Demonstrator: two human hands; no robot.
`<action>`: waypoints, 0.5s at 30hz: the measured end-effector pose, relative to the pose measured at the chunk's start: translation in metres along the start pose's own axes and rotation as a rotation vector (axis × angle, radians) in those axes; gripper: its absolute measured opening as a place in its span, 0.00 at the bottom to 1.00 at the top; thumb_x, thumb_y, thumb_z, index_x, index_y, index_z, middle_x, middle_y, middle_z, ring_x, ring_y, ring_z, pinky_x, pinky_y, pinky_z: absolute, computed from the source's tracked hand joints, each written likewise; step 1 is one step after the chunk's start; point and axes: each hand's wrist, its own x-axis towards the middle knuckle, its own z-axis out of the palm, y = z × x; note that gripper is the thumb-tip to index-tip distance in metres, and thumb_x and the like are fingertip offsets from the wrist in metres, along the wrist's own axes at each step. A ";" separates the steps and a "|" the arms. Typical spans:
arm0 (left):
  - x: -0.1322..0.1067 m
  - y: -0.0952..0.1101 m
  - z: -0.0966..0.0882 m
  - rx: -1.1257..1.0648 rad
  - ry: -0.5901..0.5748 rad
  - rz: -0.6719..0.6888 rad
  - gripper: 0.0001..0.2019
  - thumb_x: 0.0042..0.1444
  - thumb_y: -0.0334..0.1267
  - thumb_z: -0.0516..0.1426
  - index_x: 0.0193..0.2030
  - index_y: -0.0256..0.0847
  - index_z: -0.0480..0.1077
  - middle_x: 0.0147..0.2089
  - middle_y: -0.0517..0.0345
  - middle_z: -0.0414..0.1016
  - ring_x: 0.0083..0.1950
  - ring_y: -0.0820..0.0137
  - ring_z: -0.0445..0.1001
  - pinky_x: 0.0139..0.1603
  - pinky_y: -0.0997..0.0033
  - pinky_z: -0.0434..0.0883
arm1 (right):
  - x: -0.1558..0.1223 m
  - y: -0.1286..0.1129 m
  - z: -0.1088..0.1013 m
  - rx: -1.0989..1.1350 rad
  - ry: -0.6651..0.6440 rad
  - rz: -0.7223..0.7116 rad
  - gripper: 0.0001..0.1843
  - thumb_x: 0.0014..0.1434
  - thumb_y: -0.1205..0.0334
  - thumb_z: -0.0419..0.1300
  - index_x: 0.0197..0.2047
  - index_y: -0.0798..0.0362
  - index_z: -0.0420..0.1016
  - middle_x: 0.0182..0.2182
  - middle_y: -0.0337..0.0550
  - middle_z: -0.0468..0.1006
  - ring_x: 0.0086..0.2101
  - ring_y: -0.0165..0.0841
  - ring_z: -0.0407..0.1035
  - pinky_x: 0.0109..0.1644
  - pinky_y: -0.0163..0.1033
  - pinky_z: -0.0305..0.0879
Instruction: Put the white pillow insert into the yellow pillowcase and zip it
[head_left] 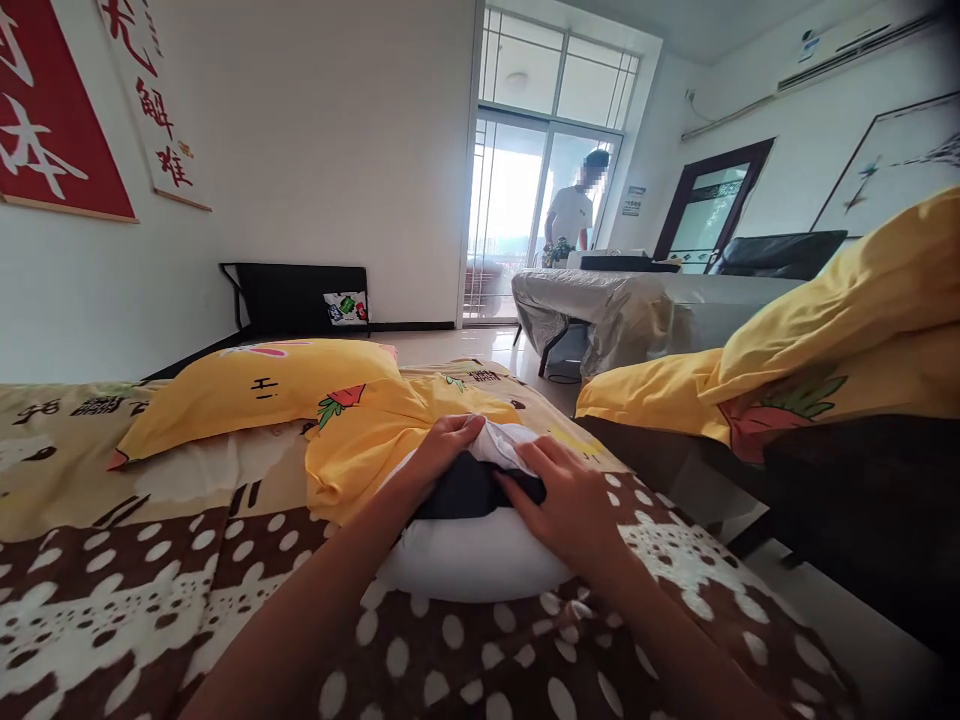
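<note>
A white pillow [472, 560] lies on the bed, partly inside a yellow pillowcase [360, 445] with a carrot print. My left hand [442, 445] is closed on the pillowcase's edge at the top of the pillow. My right hand [566, 500] lies on the pillow with fingers stretched toward a dark patch [465, 490] between both hands, touching the white cloth there.
A second yellow pillow [255, 385] lies at the left on the brown dotted bedsheet [150, 590]. More yellow bedding [825, 340] is piled on a dark chair at the right. A person [571, 210] stands by the balcony door behind a covered table [637, 300].
</note>
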 end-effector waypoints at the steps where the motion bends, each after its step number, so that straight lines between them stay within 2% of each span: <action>1: -0.004 0.001 0.002 0.009 -0.015 0.003 0.23 0.38 0.55 0.64 0.27 0.33 0.70 0.26 0.58 0.69 0.27 0.75 0.63 0.31 0.74 0.61 | -0.006 0.003 0.001 0.039 0.007 -0.002 0.11 0.59 0.54 0.54 0.33 0.54 0.69 0.30 0.44 0.71 0.33 0.34 0.67 0.34 0.36 0.59; 4: -0.017 0.006 0.001 -0.006 -0.156 0.044 0.19 0.44 0.51 0.63 0.34 0.34 0.74 0.41 0.52 0.75 0.42 0.67 0.70 0.45 0.70 0.65 | -0.026 0.012 0.001 0.113 0.027 0.008 0.07 0.58 0.59 0.54 0.34 0.54 0.68 0.29 0.43 0.71 0.31 0.33 0.68 0.32 0.35 0.61; 6: -0.026 0.008 -0.010 -0.076 -0.285 0.096 0.18 0.52 0.51 0.58 0.41 0.38 0.74 0.53 0.50 0.71 0.55 0.63 0.67 0.55 0.65 0.63 | -0.043 0.016 0.001 0.152 0.068 0.022 0.06 0.58 0.60 0.54 0.36 0.54 0.69 0.30 0.43 0.71 0.30 0.33 0.68 0.30 0.35 0.62; 7: -0.029 0.009 -0.017 -0.070 -0.300 0.134 0.18 0.55 0.51 0.55 0.43 0.40 0.74 0.56 0.50 0.70 0.58 0.62 0.65 0.57 0.63 0.62 | -0.054 0.017 0.001 0.168 0.103 0.029 0.06 0.58 0.61 0.54 0.37 0.53 0.69 0.30 0.43 0.72 0.29 0.33 0.69 0.29 0.34 0.63; 9: -0.034 0.007 -0.033 0.121 -0.233 0.194 0.18 0.57 0.51 0.53 0.45 0.41 0.73 0.56 0.50 0.70 0.59 0.62 0.64 0.59 0.61 0.60 | -0.078 0.018 0.003 0.184 0.189 0.026 0.08 0.57 0.61 0.54 0.40 0.53 0.70 0.31 0.44 0.72 0.29 0.33 0.70 0.27 0.34 0.65; 11: -0.035 0.000 -0.044 0.469 -0.173 0.197 0.17 0.58 0.48 0.53 0.47 0.41 0.73 0.55 0.51 0.71 0.58 0.64 0.65 0.61 0.62 0.58 | -0.102 0.017 0.008 0.174 0.265 0.008 0.11 0.56 0.59 0.56 0.42 0.52 0.70 0.32 0.45 0.71 0.28 0.34 0.70 0.26 0.35 0.66; 13: -0.033 -0.011 -0.047 0.744 -0.238 0.137 0.18 0.59 0.48 0.51 0.52 0.45 0.72 0.56 0.54 0.70 0.58 0.64 0.66 0.63 0.62 0.57 | -0.121 0.016 0.012 0.153 0.289 -0.015 0.15 0.54 0.55 0.58 0.44 0.51 0.71 0.31 0.46 0.71 0.27 0.34 0.70 0.24 0.35 0.67; 15: -0.028 -0.025 -0.044 0.858 -0.331 0.094 0.19 0.60 0.48 0.48 0.54 0.49 0.70 0.56 0.57 0.71 0.57 0.64 0.67 0.61 0.63 0.59 | -0.130 0.015 0.015 0.134 0.294 -0.013 0.17 0.53 0.54 0.60 0.45 0.51 0.72 0.31 0.46 0.70 0.26 0.34 0.70 0.23 0.36 0.66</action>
